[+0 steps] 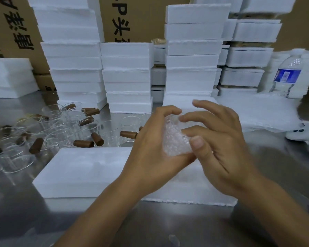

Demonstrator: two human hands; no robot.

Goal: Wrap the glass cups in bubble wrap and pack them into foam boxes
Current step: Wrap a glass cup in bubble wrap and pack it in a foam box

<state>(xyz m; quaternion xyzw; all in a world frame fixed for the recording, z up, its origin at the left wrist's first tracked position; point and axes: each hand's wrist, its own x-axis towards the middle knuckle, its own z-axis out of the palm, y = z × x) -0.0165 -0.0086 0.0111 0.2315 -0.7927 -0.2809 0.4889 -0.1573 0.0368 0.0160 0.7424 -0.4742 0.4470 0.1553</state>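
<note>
A bubble-wrap bundle (175,139), judged to hold one cup, was gripped in the curled left hand (155,145) and pinched by thumb and forefinger of the right hand (221,143) above a foam box (82,168) on the desk (275,157), while many glass cups (52,125) were left unwrapped.

Two hands (151,150) (221,145), one bubble-wrap bundle (175,139), one bottle (286,75)

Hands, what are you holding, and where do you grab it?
A bubble-wrap bundle: left hand wraps round its left side and bottom, right hand pinches its right side.
</note>
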